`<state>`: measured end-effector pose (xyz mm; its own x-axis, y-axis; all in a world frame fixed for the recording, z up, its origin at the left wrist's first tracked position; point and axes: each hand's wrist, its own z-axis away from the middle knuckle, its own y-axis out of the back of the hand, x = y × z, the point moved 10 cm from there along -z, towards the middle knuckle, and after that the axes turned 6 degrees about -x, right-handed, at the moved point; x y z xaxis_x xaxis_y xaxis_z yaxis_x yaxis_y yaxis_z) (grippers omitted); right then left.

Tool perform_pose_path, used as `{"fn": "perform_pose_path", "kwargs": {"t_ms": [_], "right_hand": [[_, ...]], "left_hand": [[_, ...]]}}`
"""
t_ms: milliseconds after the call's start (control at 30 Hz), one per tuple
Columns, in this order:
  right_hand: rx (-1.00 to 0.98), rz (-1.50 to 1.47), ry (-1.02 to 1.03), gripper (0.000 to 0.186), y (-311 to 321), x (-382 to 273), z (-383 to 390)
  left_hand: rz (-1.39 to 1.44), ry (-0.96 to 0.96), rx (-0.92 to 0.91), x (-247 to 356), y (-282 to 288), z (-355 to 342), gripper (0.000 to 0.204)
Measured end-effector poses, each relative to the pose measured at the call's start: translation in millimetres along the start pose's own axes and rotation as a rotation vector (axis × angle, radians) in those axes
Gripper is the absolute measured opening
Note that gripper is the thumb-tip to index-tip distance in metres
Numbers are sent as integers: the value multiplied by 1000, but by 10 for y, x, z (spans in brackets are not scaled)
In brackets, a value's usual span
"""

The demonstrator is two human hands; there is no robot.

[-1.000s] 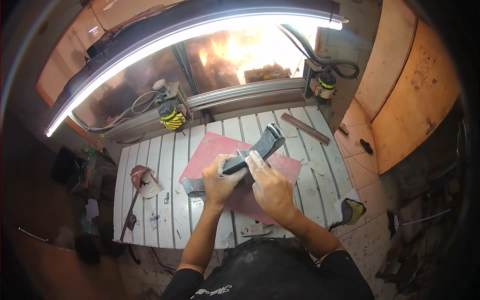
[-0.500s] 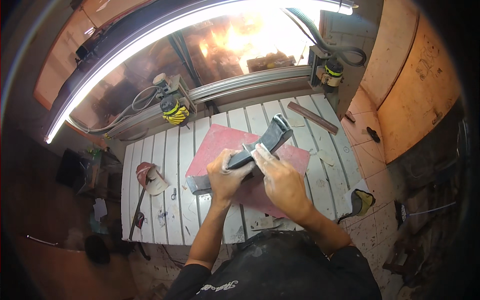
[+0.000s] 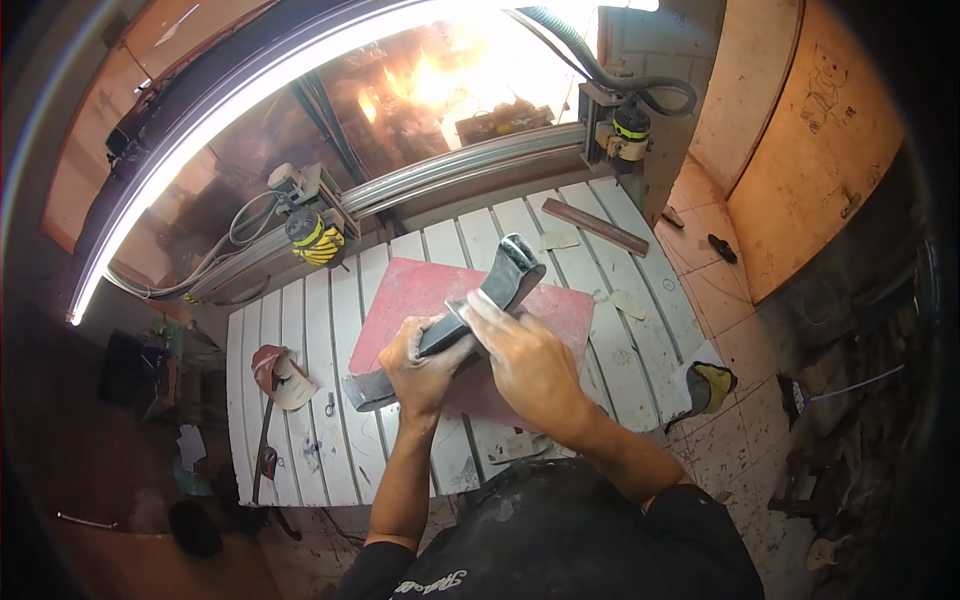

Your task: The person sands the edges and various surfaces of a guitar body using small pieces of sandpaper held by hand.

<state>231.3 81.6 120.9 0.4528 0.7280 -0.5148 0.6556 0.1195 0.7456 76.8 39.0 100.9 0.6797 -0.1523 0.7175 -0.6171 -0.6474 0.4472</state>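
A long, curved dark grey piece point(image 3: 517, 273) is held at a slant above the slatted table, its flared far end up to the right. My left hand point(image 3: 415, 370) is closed round its nearer half, whitish dust on the fingers. My right hand point(image 3: 532, 366) presses a thin pale sheet point(image 3: 458, 306), which looks like sandpaper, against the piece's middle with its fingers laid together. A greyish end point(image 3: 370, 391) sticks out left of my left hand; whether it belongs to the same piece is hidden. Under the hands lies a flat pinkish-red sheet point(image 3: 425, 285).
On the white slatted table point(image 3: 300, 340) lie a reddish-and-cream curved scrap point(image 3: 283, 377) at left and a brown bar point(image 3: 596, 227) at far right. A yellow-and-dark pad point(image 3: 711, 387) sits at the right edge. Two yellow-banded power tools point(image 3: 315, 237) point(image 3: 630, 132) hang on a rail behind.
The whole view has shifted, so table and hands appear further left. My hands keep the same hold, with the right fingers still on the sheet against the dark piece.
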Motion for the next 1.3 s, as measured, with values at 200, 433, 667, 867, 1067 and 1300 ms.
{"fn": "perform_pose_path", "kwargs": {"t_ms": [200, 433, 667, 867, 1067, 1300], "right_hand": [[48, -26, -12, 43, -3, 15, -97], [104, -309, 35, 45, 326, 48, 145], [-73, -535, -177, 51, -106, 111, 91], [-97, -649, -110, 54, -105, 10, 156], [-115, -682, -133, 55, -168, 89, -1], [-100, -687, -139, 55, -195, 102, -117]], "left_hand": [[-42, -26, -23, -4, -75, 39, 35], [-29, -41, 18, 26, 46, -23, 39], [-30, -25, 8, -15, 17, 57, 37], [-12, -24, 25, 8, 56, 37, 35], [16, -6, -43, 12, -16, 32, 34], [-21, -55, -30, 53, -4, 17, 35]]}}
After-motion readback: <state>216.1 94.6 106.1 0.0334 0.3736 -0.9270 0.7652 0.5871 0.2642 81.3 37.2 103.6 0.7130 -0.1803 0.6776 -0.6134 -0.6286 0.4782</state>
